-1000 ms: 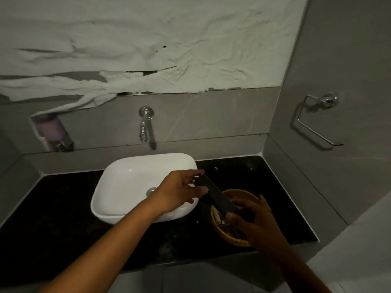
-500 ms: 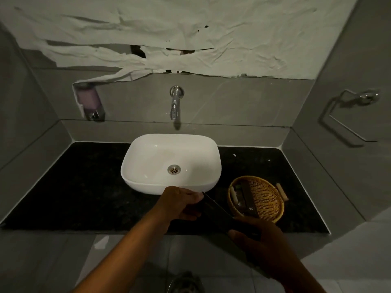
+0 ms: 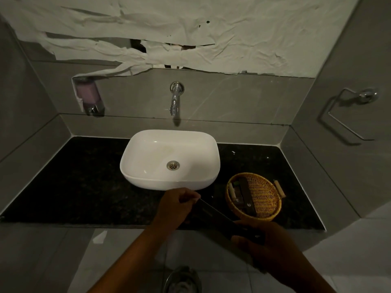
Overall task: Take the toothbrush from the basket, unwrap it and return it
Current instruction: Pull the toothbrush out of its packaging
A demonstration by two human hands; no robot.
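A long dark wrapped toothbrush packet (image 3: 218, 218) is held slanted over the counter's front edge, between my two hands. My left hand (image 3: 175, 206) pinches its upper end. My right hand (image 3: 268, 244) grips its lower end. The round wicker basket (image 3: 270, 210) stands on the black counter just right of the packet. Inside it lie other dark packets (image 3: 245, 194) and a small pale tube (image 3: 231, 190) along its left side. The toothbrush itself is hidden by the wrapper.
A white basin (image 3: 169, 159) sits mid-counter under a chrome wall tap (image 3: 175, 98). A soap dispenser (image 3: 90, 98) hangs at the left wall, a chrome holder (image 3: 349, 115) at the right. Torn paper covers the mirror. A shoe (image 3: 183, 280) shows on the tiled floor.
The packet has come up out of the basket and toward me, both hands on it. The view has pulled back, so basin and basket show in full.
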